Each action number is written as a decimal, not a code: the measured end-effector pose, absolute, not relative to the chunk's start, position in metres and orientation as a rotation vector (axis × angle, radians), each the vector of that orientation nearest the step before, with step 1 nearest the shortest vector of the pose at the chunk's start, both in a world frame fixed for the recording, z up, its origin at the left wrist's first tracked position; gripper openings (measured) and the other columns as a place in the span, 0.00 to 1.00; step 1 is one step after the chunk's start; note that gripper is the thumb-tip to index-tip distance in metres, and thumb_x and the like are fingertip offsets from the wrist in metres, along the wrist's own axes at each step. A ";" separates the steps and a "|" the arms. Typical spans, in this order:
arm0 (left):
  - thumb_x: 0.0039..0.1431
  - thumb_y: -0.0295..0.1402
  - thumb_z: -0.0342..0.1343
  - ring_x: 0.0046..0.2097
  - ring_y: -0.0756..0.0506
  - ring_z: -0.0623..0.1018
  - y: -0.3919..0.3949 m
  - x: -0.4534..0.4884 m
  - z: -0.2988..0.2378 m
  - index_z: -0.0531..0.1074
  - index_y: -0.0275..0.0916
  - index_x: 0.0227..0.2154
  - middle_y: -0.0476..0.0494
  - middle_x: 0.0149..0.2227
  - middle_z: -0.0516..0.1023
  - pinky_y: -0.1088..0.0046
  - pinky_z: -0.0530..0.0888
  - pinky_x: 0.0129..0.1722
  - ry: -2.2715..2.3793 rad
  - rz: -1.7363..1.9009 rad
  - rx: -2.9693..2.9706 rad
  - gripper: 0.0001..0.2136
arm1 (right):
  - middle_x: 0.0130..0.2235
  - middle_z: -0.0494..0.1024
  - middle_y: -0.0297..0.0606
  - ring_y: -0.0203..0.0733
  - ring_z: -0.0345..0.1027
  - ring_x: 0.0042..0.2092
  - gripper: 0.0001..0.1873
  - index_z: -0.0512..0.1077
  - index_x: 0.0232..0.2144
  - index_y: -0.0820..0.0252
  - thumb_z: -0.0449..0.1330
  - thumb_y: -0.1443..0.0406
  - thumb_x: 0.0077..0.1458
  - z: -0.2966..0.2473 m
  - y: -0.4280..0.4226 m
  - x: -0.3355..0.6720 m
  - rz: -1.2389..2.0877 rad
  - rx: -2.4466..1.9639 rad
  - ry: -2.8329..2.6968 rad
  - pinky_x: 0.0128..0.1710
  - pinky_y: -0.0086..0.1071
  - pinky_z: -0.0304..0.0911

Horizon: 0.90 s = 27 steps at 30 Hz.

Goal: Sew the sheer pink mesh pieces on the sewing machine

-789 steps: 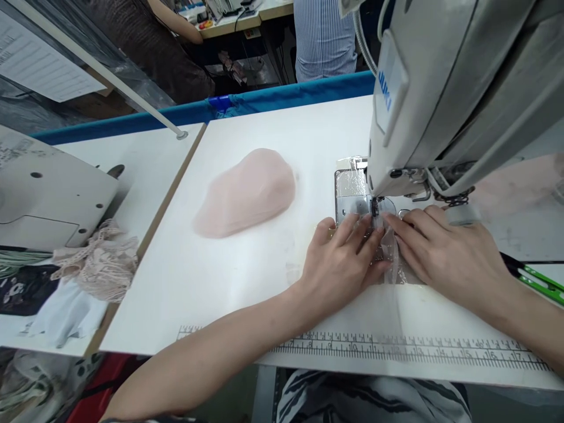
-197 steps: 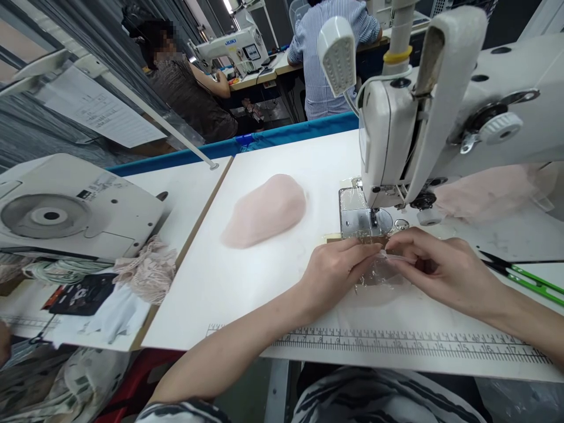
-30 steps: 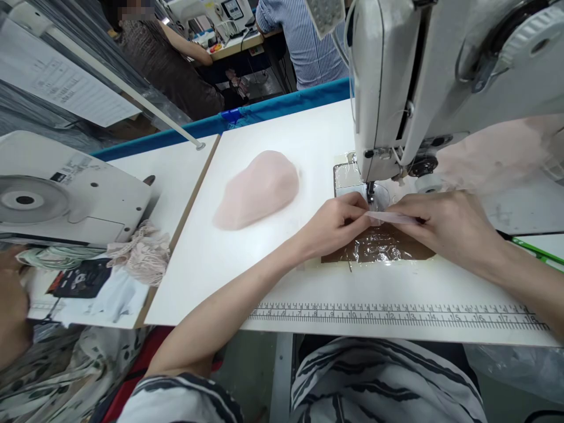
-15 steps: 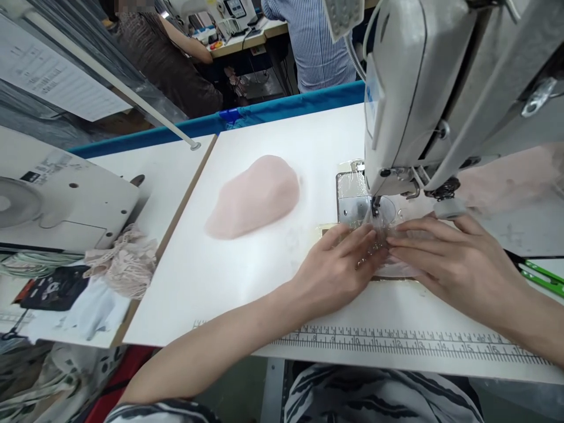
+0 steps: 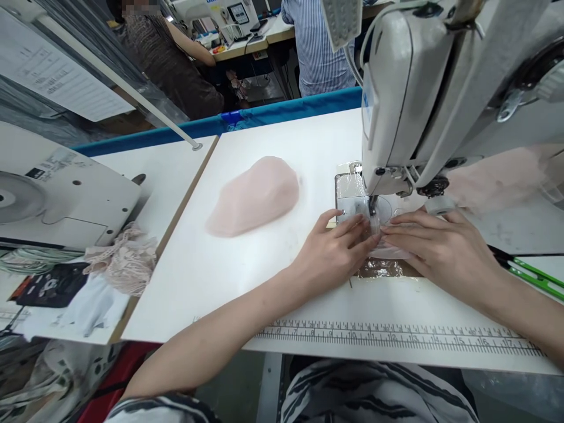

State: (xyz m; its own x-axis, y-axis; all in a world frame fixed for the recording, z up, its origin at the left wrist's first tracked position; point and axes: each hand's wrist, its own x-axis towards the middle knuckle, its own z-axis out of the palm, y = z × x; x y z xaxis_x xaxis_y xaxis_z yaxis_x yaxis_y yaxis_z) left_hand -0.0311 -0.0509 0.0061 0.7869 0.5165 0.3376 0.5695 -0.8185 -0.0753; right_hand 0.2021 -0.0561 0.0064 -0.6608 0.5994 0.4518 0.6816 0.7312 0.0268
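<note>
Under the needle and presser foot of a white sewing machine lies a piece of thin, sheer pale fabric. My left hand grips its edge just in front of the foot, fingers bent and thumb close to the other hand. From the other side, my right hand holds the same fabric with its fingertips almost together at the foot. Fingers hide part of the fabric. Left of the hands, a rounded pale pink fabric piece rests on the white table.
A printed ruler runs along the table's front edge. Green-handled scissors or snips lie at right, and more pink fabric sits behind the machine arm. Thread scraps and another machine stand left. Two people work beyond a blue cloth-covered edge.
Both hands have shifted slightly forward with the fabric, toward the presser foot, and the left fingers lie a bit straighter. The view has moved a little. The pink piece on the table stays put.
</note>
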 end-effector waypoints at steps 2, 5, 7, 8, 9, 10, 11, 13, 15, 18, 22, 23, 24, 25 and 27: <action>0.70 0.28 0.47 0.60 0.42 0.74 -0.046 -0.031 0.005 0.74 0.37 0.53 0.37 0.54 0.79 0.55 0.62 0.62 -0.869 -0.465 -2.796 0.14 | 0.43 0.84 0.37 0.46 0.77 0.46 0.13 0.79 0.36 0.56 0.55 0.72 0.64 0.004 -0.052 0.202 -0.273 -1.000 -2.502 0.50 0.45 0.64; 0.71 0.29 0.46 0.60 0.43 0.74 -0.039 -0.032 0.003 0.73 0.38 0.53 0.38 0.54 0.78 0.54 0.60 0.63 -0.880 -0.467 -2.789 0.15 | 0.44 0.83 0.37 0.47 0.78 0.43 0.14 0.80 0.37 0.55 0.54 0.71 0.64 0.000 -0.046 0.201 -0.243 -1.071 -2.504 0.47 0.45 0.66; 0.71 0.30 0.46 0.60 0.44 0.74 -0.034 -0.032 0.001 0.73 0.39 0.54 0.39 0.55 0.78 0.53 0.59 0.64 -0.889 -0.456 -2.783 0.15 | 0.45 0.83 0.37 0.47 0.78 0.42 0.15 0.80 0.38 0.53 0.53 0.71 0.64 -0.001 -0.042 0.200 -0.220 -1.117 -2.498 0.46 0.45 0.67; 0.72 0.30 0.46 0.60 0.44 0.74 -0.031 -0.032 0.000 0.73 0.40 0.54 0.40 0.56 0.77 0.53 0.59 0.64 -0.897 -0.450 -2.777 0.14 | 0.45 0.83 0.36 0.47 0.78 0.42 0.16 0.80 0.38 0.52 0.53 0.71 0.64 -0.002 -0.040 0.200 -0.214 -1.130 -2.493 0.46 0.45 0.67; 0.72 0.31 0.46 0.60 0.44 0.74 -0.029 -0.033 -0.001 0.73 0.40 0.54 0.40 0.56 0.77 0.53 0.60 0.63 -0.908 -0.444 -2.770 0.14 | 0.45 0.83 0.36 0.47 0.78 0.42 0.16 0.80 0.39 0.52 0.53 0.71 0.64 -0.002 -0.038 0.200 -0.215 -1.138 -2.487 0.46 0.45 0.67; 0.72 0.31 0.46 0.60 0.43 0.74 -0.027 -0.033 -0.001 0.73 0.41 0.54 0.40 0.56 0.77 0.53 0.60 0.63 -0.920 -0.439 -2.761 0.15 | 0.45 0.83 0.35 0.47 0.78 0.41 0.16 0.80 0.39 0.51 0.53 0.70 0.64 -0.002 -0.037 0.200 -0.222 -1.144 -2.482 0.45 0.45 0.67; 0.72 0.31 0.46 0.60 0.43 0.74 -0.025 -0.032 -0.002 0.73 0.40 0.54 0.39 0.57 0.77 0.52 0.60 0.63 -0.931 -0.437 -2.751 0.15 | 0.46 0.83 0.35 0.47 0.78 0.40 0.15 0.80 0.39 0.52 0.53 0.70 0.64 -0.002 -0.036 0.200 -0.233 -1.148 -2.481 0.45 0.46 0.68; 0.72 0.32 0.46 0.60 0.42 0.74 -0.025 -0.032 -0.002 0.73 0.40 0.55 0.39 0.56 0.77 0.52 0.61 0.62 -0.940 -0.443 -2.729 0.15 | 0.46 0.82 0.38 0.48 0.78 0.39 0.14 0.80 0.41 0.54 0.54 0.69 0.64 -0.002 -0.036 0.200 -0.281 -1.132 -2.479 0.44 0.46 0.68; 0.72 0.32 0.47 0.59 0.41 0.75 -0.028 -0.032 -0.001 0.73 0.39 0.54 0.39 0.57 0.76 0.53 0.62 0.60 -0.923 -0.462 -2.709 0.14 | 0.46 0.82 0.39 0.48 0.78 0.39 0.13 0.80 0.42 0.57 0.55 0.69 0.64 -0.001 -0.037 0.200 -0.353 -1.071 -2.470 0.43 0.45 0.67; 0.71 0.32 0.49 0.57 0.43 0.76 -0.038 -0.031 0.000 0.75 0.39 0.51 0.42 0.55 0.78 0.55 0.63 0.60 -0.859 -0.515 -2.690 0.13 | 0.45 0.83 0.35 0.45 0.78 0.40 0.11 0.80 0.41 0.58 0.56 0.69 0.63 0.000 -0.042 0.199 -0.438 -0.939 -2.464 0.44 0.42 0.65; 0.71 0.33 0.48 0.54 0.45 0.78 -0.047 -0.030 -0.001 0.76 0.36 0.50 0.43 0.50 0.81 0.59 0.64 0.61 -0.827 -0.580 -2.684 0.13 | 0.42 0.84 0.35 0.42 0.77 0.39 0.10 0.80 0.41 0.61 0.57 0.69 0.63 0.001 -0.048 0.200 -0.442 -0.894 -2.466 0.44 0.41 0.63; 0.71 0.33 0.48 0.54 0.45 0.79 -0.047 -0.031 -0.001 0.76 0.36 0.49 0.43 0.50 0.81 0.59 0.64 0.61 -0.830 -0.586 -2.688 0.13 | 0.42 0.84 0.35 0.42 0.77 0.39 0.10 0.80 0.41 0.62 0.57 0.68 0.64 0.001 -0.048 0.201 -0.438 -0.893 -2.465 0.44 0.41 0.63; 0.71 0.33 0.48 0.53 0.45 0.79 -0.047 -0.031 -0.002 0.76 0.36 0.49 0.43 0.50 0.81 0.58 0.64 0.61 -0.832 -0.586 -2.695 0.14 | 0.42 0.84 0.36 0.42 0.77 0.39 0.10 0.80 0.40 0.62 0.57 0.68 0.64 0.002 -0.049 0.201 -0.436 -0.889 -2.466 0.45 0.41 0.62; 0.71 0.32 0.48 0.53 0.45 0.79 -0.047 -0.031 -0.002 0.76 0.36 0.49 0.43 0.50 0.81 0.58 0.64 0.62 -0.839 -0.584 -2.702 0.13 | 0.41 0.84 0.36 0.42 0.77 0.39 0.11 0.80 0.40 0.62 0.57 0.68 0.64 0.002 -0.049 0.201 -0.436 -0.886 -2.467 0.45 0.41 0.62; 0.71 0.32 0.48 0.54 0.45 0.79 -0.046 -0.032 -0.002 0.76 0.36 0.49 0.42 0.50 0.81 0.57 0.64 0.62 -0.846 -0.581 -2.715 0.13 | 0.42 0.84 0.37 0.42 0.77 0.39 0.11 0.80 0.41 0.63 0.57 0.68 0.65 0.002 -0.050 0.202 -0.438 -0.893 -2.470 0.46 0.41 0.62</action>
